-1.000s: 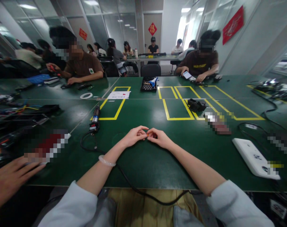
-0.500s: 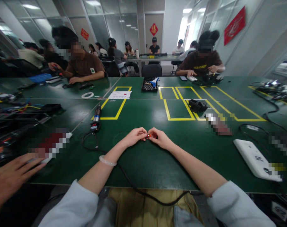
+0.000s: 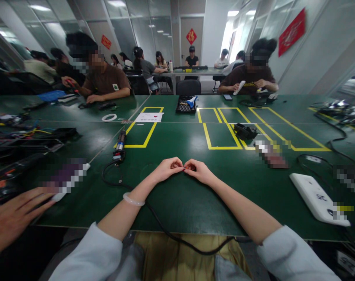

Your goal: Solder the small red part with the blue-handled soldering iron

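Observation:
My left hand [image 3: 169, 169] and my right hand [image 3: 198, 171] meet fingertip to fingertip over the green table [image 3: 177, 207]. Both are closed in a pinch. Between the fingertips shows a tiny reddish piece [image 3: 183, 169], mostly hidden and too small to name. A translucent bracelet [image 3: 133, 199] circles my left wrist. Ahead of my left forearm stands a dark cylindrical tool [image 3: 120, 142] with a blue band, its black cable [image 3: 162, 230] running under that forearm and over the table's front edge.
Another person's hand [image 3: 17, 214] rests by a phone [image 3: 67, 175] at the left. A white device [image 3: 318, 199] lies at the right, near a black part [image 3: 245, 131]. Farther back are a black tray [image 3: 186, 104] and a white tape ring [image 3: 109, 117]. People sit across the table.
The orange and red piece between my fingertips is now mostly covered by my fingers. Across the table at the right, a person has lifted a white object.

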A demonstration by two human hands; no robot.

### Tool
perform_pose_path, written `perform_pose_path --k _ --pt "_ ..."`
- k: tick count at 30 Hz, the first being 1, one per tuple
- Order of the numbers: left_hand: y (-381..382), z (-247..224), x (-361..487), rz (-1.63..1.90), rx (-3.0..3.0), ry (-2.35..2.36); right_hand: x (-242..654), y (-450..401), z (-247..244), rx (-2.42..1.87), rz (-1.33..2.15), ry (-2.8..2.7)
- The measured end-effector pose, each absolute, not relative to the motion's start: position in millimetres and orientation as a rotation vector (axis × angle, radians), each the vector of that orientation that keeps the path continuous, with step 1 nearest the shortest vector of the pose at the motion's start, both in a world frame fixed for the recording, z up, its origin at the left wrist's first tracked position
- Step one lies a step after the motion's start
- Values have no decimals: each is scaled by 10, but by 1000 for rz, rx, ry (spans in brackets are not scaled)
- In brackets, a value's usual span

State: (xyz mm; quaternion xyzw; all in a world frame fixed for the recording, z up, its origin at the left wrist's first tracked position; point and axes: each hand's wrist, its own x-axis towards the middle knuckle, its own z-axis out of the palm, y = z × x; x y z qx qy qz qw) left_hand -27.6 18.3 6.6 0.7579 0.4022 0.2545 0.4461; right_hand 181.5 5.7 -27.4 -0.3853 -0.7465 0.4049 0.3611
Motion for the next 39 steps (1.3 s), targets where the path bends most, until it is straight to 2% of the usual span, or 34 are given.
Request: perform_pose_path --k 6,10,15,19,26,39 --pt "380 143 -600 736 2158 1306 1832 69 -265 -1009 1033 -1925" --pt "531 190 -1103 811 2311 1960 1831 59 -239 -1014 1027 -1932" --pt "540 201 -1704 647 1924 2669 1836 62 -251 -1006 1034 -1938" --pt "551 159 -1985 413 1653 2673 1844 69 -269 -999 1032 -1952" --pt "642 119 -2109 331 1625 2625 1838 63 -251 -1006 1009 -1937" --pt "581 155 -1474 284 1865 2517 1820 82 -257 -1052 988 -1909"
